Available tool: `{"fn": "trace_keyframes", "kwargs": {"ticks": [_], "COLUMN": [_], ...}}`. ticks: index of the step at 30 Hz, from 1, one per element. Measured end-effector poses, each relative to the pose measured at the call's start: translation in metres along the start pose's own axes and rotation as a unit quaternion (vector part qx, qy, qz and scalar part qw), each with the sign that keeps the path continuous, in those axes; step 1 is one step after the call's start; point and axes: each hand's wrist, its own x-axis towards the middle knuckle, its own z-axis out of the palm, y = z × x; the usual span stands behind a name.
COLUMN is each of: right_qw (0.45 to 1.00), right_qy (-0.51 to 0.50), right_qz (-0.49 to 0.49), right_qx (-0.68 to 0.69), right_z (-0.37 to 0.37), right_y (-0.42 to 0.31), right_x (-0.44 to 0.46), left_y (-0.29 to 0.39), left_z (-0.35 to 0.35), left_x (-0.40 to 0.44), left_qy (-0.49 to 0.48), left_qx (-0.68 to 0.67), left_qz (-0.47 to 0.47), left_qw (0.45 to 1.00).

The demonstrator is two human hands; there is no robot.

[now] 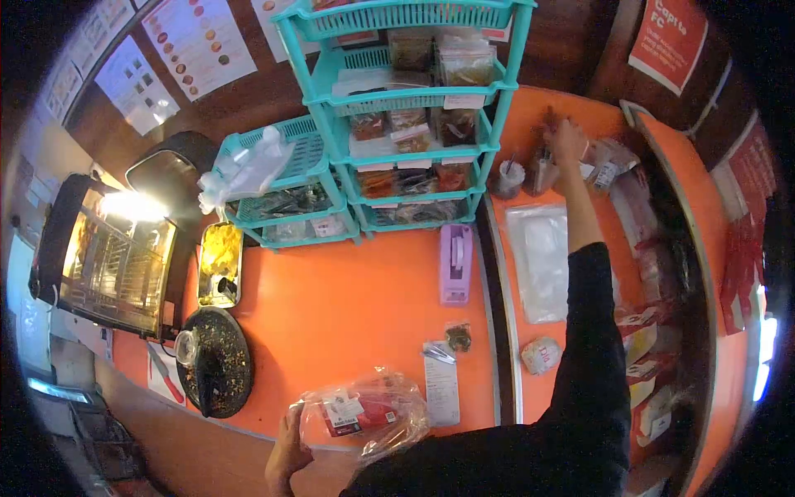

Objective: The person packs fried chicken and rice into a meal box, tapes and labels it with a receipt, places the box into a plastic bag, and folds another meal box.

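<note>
My left hand [287, 447], at the front edge of the orange counter, is closed on the side of a clear plastic bag [406, 406]. Inside the bag lies a red packet [377, 414] with a white label. My right arm stretches far forward, and my right hand [566, 145] is at the back of the right-hand counter, beside small clear packets [611, 166] and a cup with dark contents [508, 178]. The fingers there are blurred against dark things, so whether they grip anything is unclear.
Teal racks [397, 108] of spice packets stand at the back. A lilac tape dispenser [455, 263], a receipt [441, 389] and a small herb packet [458, 336] lie mid-counter. Leftward are a yellow-food tray [221, 251], a black round tray [236, 331], a red-handled knife [170, 381] and a lit warmer [116, 257].
</note>
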Motion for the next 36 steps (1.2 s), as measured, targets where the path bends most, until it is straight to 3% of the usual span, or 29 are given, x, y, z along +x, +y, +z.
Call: {"fn": "trace_keyframes", "kwargs": {"ticks": [2, 5, 8, 9, 11, 14, 18, 20, 21, 23, 27, 29, 33, 35, 36], "right_qw": [0.993, 0.985, 0.981, 0.982, 0.993, 0.990, 0.990, 0.978, 0.978, 0.969, 0.976, 0.933, 0.947, 0.935, 0.935], "right_qy": [-0.109, -0.114, -0.116, -0.117, -0.020, -0.084, -0.095, -0.112, -0.112, -0.222, -0.203, -0.185, -0.191, -0.288, -0.289], "right_qz": [0.047, 0.104, 0.119, 0.116, 0.003, -0.079, -0.043, -0.150, -0.151, -0.071, -0.077, -0.307, -0.245, -0.164, -0.164], "right_qx": [0.024, 0.083, 0.096, 0.094, 0.116, 0.076, 0.091, 0.092, 0.091, 0.078, -0.026, -0.042, 0.079, 0.129, 0.128], "right_z": [0.052, -0.022, -0.037, -0.039, -0.028, 0.044, 0.024, 0.038, 0.040, 0.022, -0.023, -0.016, -0.026, -0.022, -0.020], "right_y": [0.025, -0.021, -0.027, -0.027, -0.020, 0.042, 0.050, 0.066, 0.070, 0.057, 0.022, 0.029, 0.023, 0.025, 0.026], "right_x": [0.021, 0.012, 0.012, 0.011, 0.013, 0.035, 0.019, 0.021, 0.023, 0.027, 0.016, 0.017, 0.006, 0.011, 0.011], "left_y": [-0.008, -0.002, 0.001, 0.001, -0.001, -0.002, -0.002, -0.008, -0.010, -0.008, -0.012, -0.006, -0.008, 0.000, 0.004], "left_z": [0.003, 0.001, 0.000, 0.003, 0.004, 0.005, 0.006, 0.010, 0.011, 0.009, 0.014, 0.011, 0.011, 0.008, 0.007], "left_x": [-0.001, -0.007, -0.011, -0.013, -0.009, -0.011, -0.010, -0.008, -0.007, -0.007, -0.009, -0.006, -0.008, -0.007, -0.007], "left_qy": [0.019, 0.033, 0.004, 0.036, 0.032, 0.040, 0.035, 0.039, 0.049, 0.057, 0.083, 0.067, 0.064, 0.053, 0.041], "left_qx": [0.021, 0.037, -0.007, 0.017, 0.011, 0.003, -0.020, -0.017, -0.016, -0.017, -0.005, -0.014, -0.026, -0.020, -0.013], "left_qz": [0.020, 0.018, -0.041, -0.014, -0.005, 0.006, -0.028, -0.003, 0.021, 0.022, 0.018, 0.005, 0.010, -0.019, -0.046], "left_qw": [0.999, 0.999, 0.999, 0.999, 0.999, 0.999, 0.999, 0.999, 0.998, 0.998, 0.996, 0.998, 0.998, 0.998, 0.998]}}
